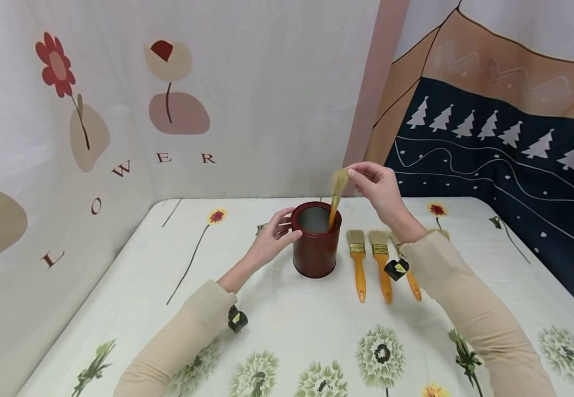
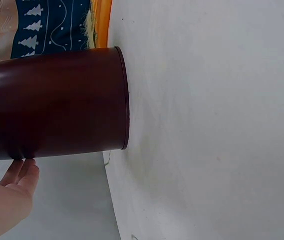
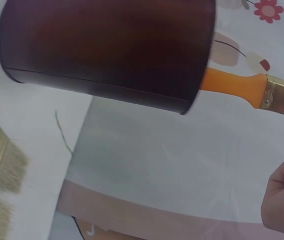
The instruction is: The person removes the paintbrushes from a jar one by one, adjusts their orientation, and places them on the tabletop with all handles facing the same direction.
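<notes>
A dark red can (image 1: 315,253), hollow and upright, stands on the table toward the back. My left hand (image 1: 270,237) holds its left side near the rim, fingertips against the wall, as the left wrist view also shows. A paintbrush (image 1: 337,193) with an orange handle stands bristles up, its handle inside the can at the right of the opening. My right hand (image 1: 380,190) pinches this brush by the bristle tips. The right wrist view shows the brush's metal band (image 3: 280,95) and part of the handle above the rim; the handle's lower end is hidden.
Right of the can, several more paintbrushes lie side by side, bristles away from me, among them one (image 1: 357,259) and another (image 1: 381,259). My right sleeve (image 1: 465,292) partly covers the rightmost ones. A flower-print cloth (image 1: 267,331) covers the table, with printed fabric walls behind.
</notes>
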`<action>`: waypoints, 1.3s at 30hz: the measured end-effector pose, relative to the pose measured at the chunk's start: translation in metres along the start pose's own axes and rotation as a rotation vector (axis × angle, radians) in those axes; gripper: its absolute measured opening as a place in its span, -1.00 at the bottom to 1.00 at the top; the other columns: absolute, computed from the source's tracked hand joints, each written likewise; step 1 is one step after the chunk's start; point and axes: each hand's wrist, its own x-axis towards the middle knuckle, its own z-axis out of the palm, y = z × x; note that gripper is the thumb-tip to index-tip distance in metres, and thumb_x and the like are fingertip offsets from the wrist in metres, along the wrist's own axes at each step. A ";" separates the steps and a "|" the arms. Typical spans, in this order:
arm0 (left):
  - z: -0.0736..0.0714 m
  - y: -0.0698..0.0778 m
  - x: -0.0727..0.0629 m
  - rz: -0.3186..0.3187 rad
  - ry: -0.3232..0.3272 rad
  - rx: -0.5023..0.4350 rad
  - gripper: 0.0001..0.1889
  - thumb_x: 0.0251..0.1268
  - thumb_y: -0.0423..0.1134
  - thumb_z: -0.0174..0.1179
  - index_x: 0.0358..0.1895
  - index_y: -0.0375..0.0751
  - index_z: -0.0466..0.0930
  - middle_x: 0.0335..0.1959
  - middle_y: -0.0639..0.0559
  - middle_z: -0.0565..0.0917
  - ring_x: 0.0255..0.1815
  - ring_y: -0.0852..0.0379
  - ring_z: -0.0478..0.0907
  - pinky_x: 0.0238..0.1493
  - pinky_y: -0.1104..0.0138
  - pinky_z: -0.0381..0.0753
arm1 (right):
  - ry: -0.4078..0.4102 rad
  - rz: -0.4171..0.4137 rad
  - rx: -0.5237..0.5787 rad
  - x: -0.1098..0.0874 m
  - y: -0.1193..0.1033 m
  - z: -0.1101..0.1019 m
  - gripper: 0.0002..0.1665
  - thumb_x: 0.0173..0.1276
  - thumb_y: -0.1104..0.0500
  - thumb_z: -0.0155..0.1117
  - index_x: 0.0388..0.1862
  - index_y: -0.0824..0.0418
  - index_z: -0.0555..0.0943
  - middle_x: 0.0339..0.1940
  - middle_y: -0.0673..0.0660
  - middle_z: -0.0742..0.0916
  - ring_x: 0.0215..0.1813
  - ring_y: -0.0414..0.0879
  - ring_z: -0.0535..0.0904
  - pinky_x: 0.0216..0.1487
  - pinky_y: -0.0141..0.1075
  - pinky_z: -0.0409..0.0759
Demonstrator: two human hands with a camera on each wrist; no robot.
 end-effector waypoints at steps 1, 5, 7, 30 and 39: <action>0.000 0.000 0.000 -0.001 0.001 0.000 -0.39 0.17 -0.26 0.15 0.28 -0.25 0.14 0.12 -0.26 0.33 0.13 -0.12 0.29 0.15 0.15 0.25 | 0.012 -0.005 0.014 0.001 -0.002 -0.001 -0.81 0.25 0.13 0.17 -0.25 0.20 0.61 -0.40 0.10 0.59 -0.42 -0.09 0.37 -0.43 -0.47 0.45; 0.000 0.000 0.000 -0.004 0.005 0.005 -0.39 0.18 -0.26 0.15 0.28 -0.25 0.14 0.13 -0.26 0.33 0.13 -0.12 0.29 0.15 0.16 0.26 | 0.060 -0.022 0.083 0.003 -0.008 -0.004 -0.85 0.24 0.17 0.17 -0.28 0.20 0.61 -0.42 0.09 0.58 -0.44 -0.12 0.37 -0.48 -0.51 0.42; 0.000 -0.001 0.000 -0.003 0.006 0.005 -0.39 0.18 -0.26 0.15 0.28 -0.25 0.13 0.13 -0.26 0.33 0.13 -0.12 0.29 0.15 0.16 0.26 | 0.084 -0.032 0.124 0.004 -0.011 -0.006 -0.87 0.23 0.19 0.18 -0.29 0.20 0.62 -0.40 0.08 0.60 -0.42 -0.13 0.40 -0.45 -0.53 0.45; 0.000 0.002 -0.002 0.010 0.006 0.026 -0.40 0.19 -0.27 0.14 0.28 -0.27 0.13 0.13 -0.27 0.33 0.13 -0.12 0.29 0.14 0.15 0.27 | 0.293 -0.086 0.149 0.002 -0.047 -0.044 -0.84 0.14 0.20 0.26 -0.33 0.26 0.62 -0.54 0.09 0.54 -0.56 -0.15 0.32 -0.65 -0.53 0.26; -0.001 -0.017 0.005 0.015 0.008 0.019 -0.39 0.17 -0.19 0.16 0.28 -0.16 0.16 0.13 -0.19 0.35 0.13 -0.05 0.31 0.13 0.21 0.29 | 0.339 0.030 0.008 -0.009 -0.038 -0.069 -0.76 0.13 0.09 0.27 -0.28 0.20 0.61 -0.55 0.03 0.53 -0.53 -0.16 0.32 -0.60 -0.52 0.29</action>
